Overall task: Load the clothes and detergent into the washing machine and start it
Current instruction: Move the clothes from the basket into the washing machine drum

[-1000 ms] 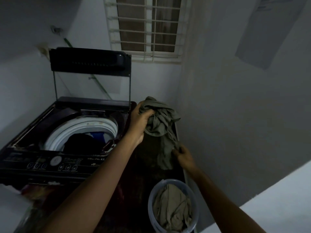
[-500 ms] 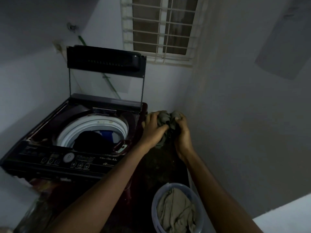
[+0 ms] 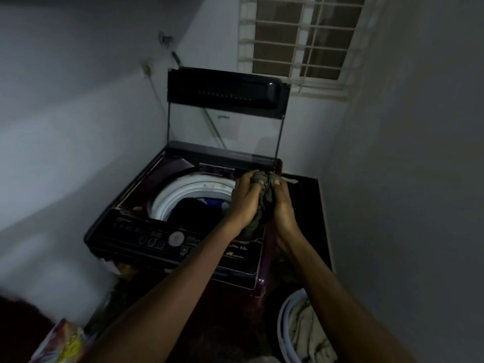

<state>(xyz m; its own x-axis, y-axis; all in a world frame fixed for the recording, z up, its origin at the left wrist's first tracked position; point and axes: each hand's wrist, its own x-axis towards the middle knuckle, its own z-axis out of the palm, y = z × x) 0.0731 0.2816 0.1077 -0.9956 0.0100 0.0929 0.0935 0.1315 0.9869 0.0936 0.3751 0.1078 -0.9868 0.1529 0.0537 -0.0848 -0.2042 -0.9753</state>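
Head view, the only one: I'm mid-load, both hands bunching one olive-grey garment (image 3: 262, 205) at the right rim of the open washing machine (image 3: 146, 195). My left hand (image 3: 245, 197) has its fingers curled tight on the left side of the wad, my right hand (image 3: 281, 203) is clamped on the other side, thumbs up top, and the cloth hangs down between my palms over the machine's front right corner, not yet in the tub. The lid (image 3: 225, 90) stands upright at the back. The white tub ring (image 3: 183, 195) is clear and there are dark clothes (image 3: 193, 210) with a bit of blue already inside, so I judge the loading partly done. Next move, as I read it: swing the wad left over the opening and let go with both hands, keeping the trailing end off the control panel (image 3: 146, 241). More cloth waits in the bucket (image 3: 284, 326) at lower right on the floor side, so more trips are likely. A bright printed packet (image 3: 65, 344) sits bottom left, possibly the detergent, can't confirm. Writing: pale script on the panel's right end, too dim and blurred to read; button labels and the packet print are illegible too.
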